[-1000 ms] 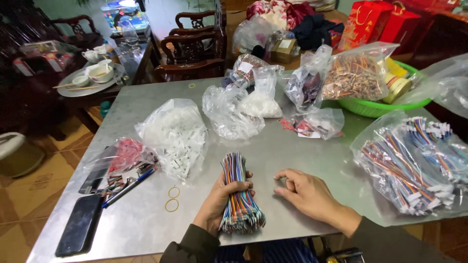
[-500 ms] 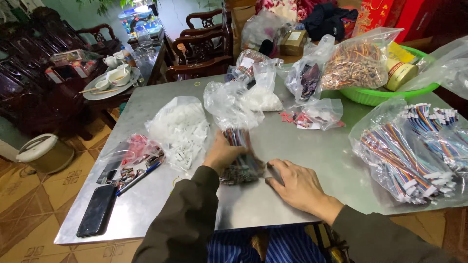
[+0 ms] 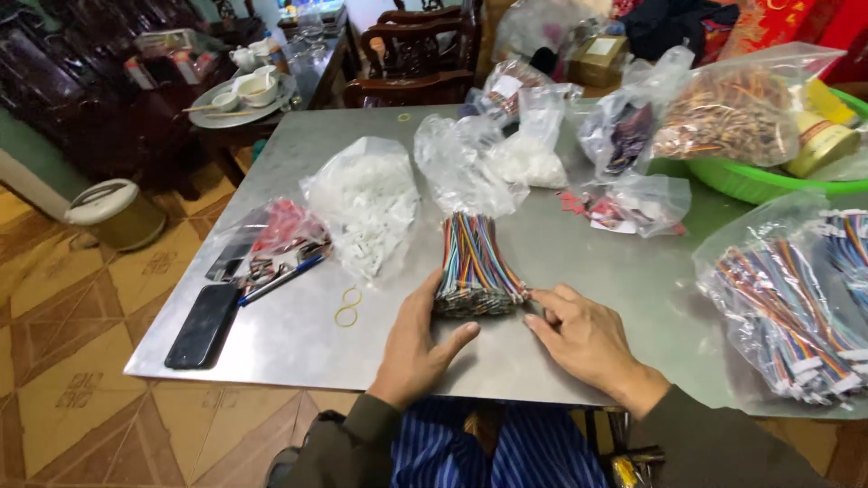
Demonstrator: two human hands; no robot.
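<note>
- Left hand (image 3: 418,341) is lying flat on the desk (image 3: 588,271), fingers apart, thumb and palm edge pressing against the near left end of the bundle of coloured wires (image 3: 474,269); it is gripping nothing.
- Right hand (image 3: 583,336) is also resting open, fingertips (image 3: 542,298) touching the bundle's near right corner.
- The bundle is lying lengthwise mid-desk, its far end running under a clear plastic bag (image 3: 463,172) (I cannot tell whether it is tied).
- Risk: with both hands only bracing it, the wires could be fanning out or rolling sideways on the smooth metal.
- Risk: a push forward could be snagging that bag.
- Two rubber bands (image 3: 347,307) are lying just left; a sweeping wrist could be flicking them toward the phone (image 3: 202,325) and the edge.
</note>
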